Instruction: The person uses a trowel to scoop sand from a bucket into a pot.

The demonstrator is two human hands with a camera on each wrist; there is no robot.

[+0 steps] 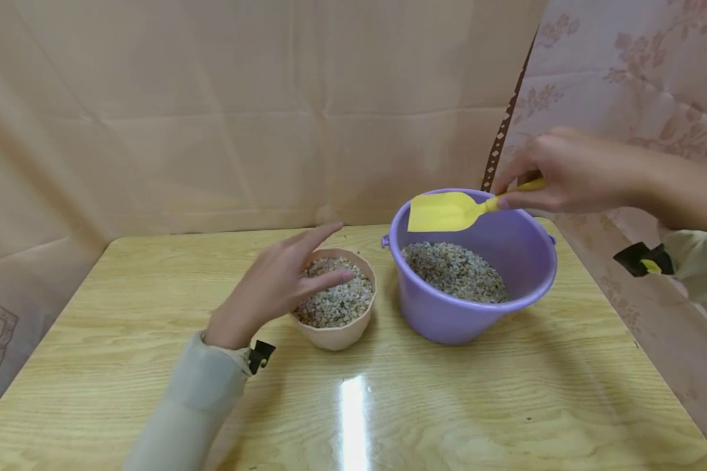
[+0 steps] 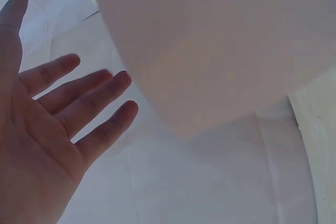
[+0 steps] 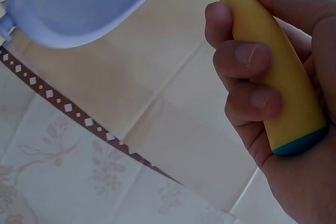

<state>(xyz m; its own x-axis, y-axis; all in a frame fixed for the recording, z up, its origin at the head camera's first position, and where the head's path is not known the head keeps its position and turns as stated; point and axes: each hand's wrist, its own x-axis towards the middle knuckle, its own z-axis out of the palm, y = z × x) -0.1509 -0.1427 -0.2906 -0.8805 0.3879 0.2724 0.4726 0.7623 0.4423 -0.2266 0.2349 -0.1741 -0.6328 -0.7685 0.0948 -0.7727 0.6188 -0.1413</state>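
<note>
A yellow toy shovel [image 1: 444, 212] is held over the purple bucket [image 1: 448, 320] by my right hand [image 1: 571, 171], whose fingers curl round its handle. In the right wrist view, that yellow handle [image 3: 273, 66] has a teal end cap. Small pale pebbles [image 1: 453, 269] lie inside the bucket. Left of it stands a peach-coloured pot [image 1: 334, 339] filled nearly to its rim with similar gravel [image 1: 336, 297]. My left hand [image 1: 279, 281] is at the pot's left side, thumb and fingers extended above its rim. The left wrist view shows those fingers [image 2: 107, 129] spread beside the pot's wall [image 2: 210, 51].
Both containers stand on a light wood-grain table [image 1: 124, 366], near its back edge. A beige cloth [image 1: 241, 118] hangs behind, with a floral-patterned cloth [image 1: 636, 78] to the right. A few stray grains lie on the tabletop.
</note>
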